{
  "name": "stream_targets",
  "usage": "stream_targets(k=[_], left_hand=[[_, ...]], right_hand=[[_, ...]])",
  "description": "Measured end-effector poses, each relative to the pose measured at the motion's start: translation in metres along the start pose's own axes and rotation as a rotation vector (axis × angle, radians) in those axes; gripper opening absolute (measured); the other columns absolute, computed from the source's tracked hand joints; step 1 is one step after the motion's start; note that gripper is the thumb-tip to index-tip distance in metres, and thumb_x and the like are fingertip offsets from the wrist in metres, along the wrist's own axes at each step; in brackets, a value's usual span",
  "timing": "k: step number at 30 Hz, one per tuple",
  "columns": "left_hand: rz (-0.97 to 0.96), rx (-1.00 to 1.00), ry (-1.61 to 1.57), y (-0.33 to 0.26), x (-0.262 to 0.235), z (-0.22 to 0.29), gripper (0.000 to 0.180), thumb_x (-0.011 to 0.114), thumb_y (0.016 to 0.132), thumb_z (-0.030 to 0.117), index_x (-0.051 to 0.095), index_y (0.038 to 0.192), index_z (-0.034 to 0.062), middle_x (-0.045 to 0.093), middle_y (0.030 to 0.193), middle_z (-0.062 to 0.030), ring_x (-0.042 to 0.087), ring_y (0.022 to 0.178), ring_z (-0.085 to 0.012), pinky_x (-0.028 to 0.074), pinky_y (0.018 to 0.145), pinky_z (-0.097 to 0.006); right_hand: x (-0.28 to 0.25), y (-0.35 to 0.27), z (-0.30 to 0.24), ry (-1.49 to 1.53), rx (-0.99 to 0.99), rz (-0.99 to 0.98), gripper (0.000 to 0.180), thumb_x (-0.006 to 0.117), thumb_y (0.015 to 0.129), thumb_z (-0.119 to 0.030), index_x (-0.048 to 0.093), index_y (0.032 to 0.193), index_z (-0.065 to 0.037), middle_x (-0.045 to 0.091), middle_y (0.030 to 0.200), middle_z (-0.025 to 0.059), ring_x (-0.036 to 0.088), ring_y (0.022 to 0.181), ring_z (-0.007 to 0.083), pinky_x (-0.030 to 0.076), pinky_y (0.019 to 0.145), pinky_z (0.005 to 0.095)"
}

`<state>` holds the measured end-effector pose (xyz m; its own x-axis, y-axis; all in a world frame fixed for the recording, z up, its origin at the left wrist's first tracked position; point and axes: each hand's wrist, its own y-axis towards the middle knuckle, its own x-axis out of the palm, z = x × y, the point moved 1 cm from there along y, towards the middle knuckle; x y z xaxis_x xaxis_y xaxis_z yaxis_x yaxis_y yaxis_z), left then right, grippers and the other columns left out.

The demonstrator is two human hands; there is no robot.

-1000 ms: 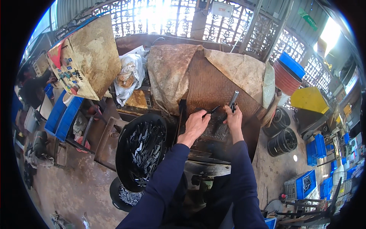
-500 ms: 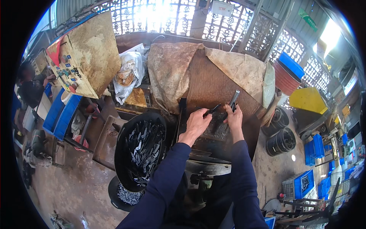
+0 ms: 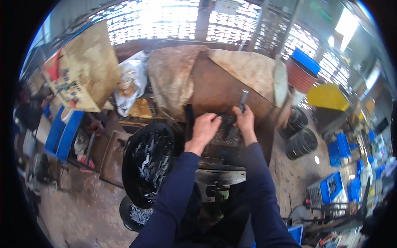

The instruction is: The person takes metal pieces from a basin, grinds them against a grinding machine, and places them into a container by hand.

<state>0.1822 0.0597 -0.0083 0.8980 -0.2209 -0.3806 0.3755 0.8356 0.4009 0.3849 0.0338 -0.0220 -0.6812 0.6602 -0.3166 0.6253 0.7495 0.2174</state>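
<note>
My left hand [image 3: 204, 129] is closed in a pinch over the dark work surface. A small dark metal piece sits in its fingertips, mostly hidden and smeared by motion. Just to the right, my right hand [image 3: 245, 122] is closed around a grey metal rod [image 3: 244, 97], whose blunt round end points up and away from me. Below the fingers lies a dark, gritty metal bed [image 3: 225, 138]. Left of my left forearm stands a tilted black tub [image 3: 129, 169] holding many dark and shiny metal strips.
Under the tub, a smaller black bucket [image 3: 125, 220] holds shiny pieces. Stained cloths [image 3: 171, 78] drape over a brown board [image 3: 219, 87]. A control box [image 3: 93, 66] stands left, beside a white plastic bag [image 3: 132, 84]. Black buckets [image 3: 302, 144] stand right. A person [image 3: 31, 105] is at far left.
The whole view has shifted and blurred, so the scene sits slightly further left. Both hands stay close together over the bed, and the left fingers now hide more of the dark piece.
</note>
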Motion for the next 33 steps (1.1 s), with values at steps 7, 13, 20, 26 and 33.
stream_targets(k=[7, 13, 20, 26, 33], left_hand=[[0.068, 0.015, -0.083, -0.002, -0.015, -0.008, 0.025, 0.068, 0.095, 0.024, 0.069, 0.095, -0.0013, 0.062, 0.069, -0.0048, 0.051, 0.067, -0.0083, 0.045, 0.062, -0.032], [-0.045, -0.084, -0.002, -0.004, -0.013, -0.010, 0.028, 0.066, 0.094, 0.026, 0.070, 0.100, -0.0009, 0.068, 0.086, -0.0223, 0.069, 0.078, -0.0321, 0.051, 0.072, -0.039], [-0.164, -0.009, 0.107, -0.002, -0.007, -0.024, 0.037, 0.066, 0.095, 0.034, 0.067, 0.082, -0.0004, 0.061, 0.066, -0.0101, 0.054, 0.063, -0.0137, 0.045, 0.063, -0.034], [-0.219, 0.052, 0.170, -0.002, 0.004, -0.038, 0.036, 0.066, 0.095, 0.032, 0.066, 0.087, -0.0032, 0.063, 0.073, -0.0195, 0.057, 0.065, -0.0277, 0.046, 0.066, -0.038], [-0.550, -0.010, 0.441, -0.016, 0.011, -0.051, 0.029, 0.064, 0.094, 0.026, 0.066, 0.093, -0.0025, 0.063, 0.081, -0.0239, 0.058, 0.074, -0.0427, 0.048, 0.070, -0.045]], right_hand=[[0.006, -0.020, -0.025, 0.062, 0.034, 0.007, 0.028, 0.071, 0.093, -0.024, 0.065, 0.107, 0.000, 0.064, 0.083, 0.0065, 0.060, 0.059, 0.0131, 0.051, 0.042, 0.0301], [-0.024, -0.070, -0.016, 0.205, 0.142, -0.178, 0.023, 0.074, 0.091, -0.018, 0.067, 0.107, -0.004, 0.065, 0.087, 0.0039, 0.059, 0.062, 0.0115, 0.050, 0.044, 0.0265], [-0.073, -0.147, -0.036, 0.073, 0.107, -0.569, 0.020, 0.075, 0.088, -0.010, 0.069, 0.106, -0.005, 0.067, 0.096, 0.0022, 0.062, 0.068, 0.0132, 0.052, 0.052, 0.0268], [-0.077, -0.189, 0.013, -0.400, -0.584, -0.593, 0.034, 0.076, 0.079, -0.004, 0.069, 0.112, -0.005, 0.071, 0.107, 0.0079, 0.070, 0.090, 0.0275, 0.058, 0.077, 0.0343], [-0.084, -0.194, 0.022, -0.352, -0.605, -0.742, 0.031, 0.071, 0.081, -0.004, 0.069, 0.111, -0.004, 0.071, 0.109, 0.0080, 0.070, 0.092, 0.0277, 0.057, 0.079, 0.0345]])
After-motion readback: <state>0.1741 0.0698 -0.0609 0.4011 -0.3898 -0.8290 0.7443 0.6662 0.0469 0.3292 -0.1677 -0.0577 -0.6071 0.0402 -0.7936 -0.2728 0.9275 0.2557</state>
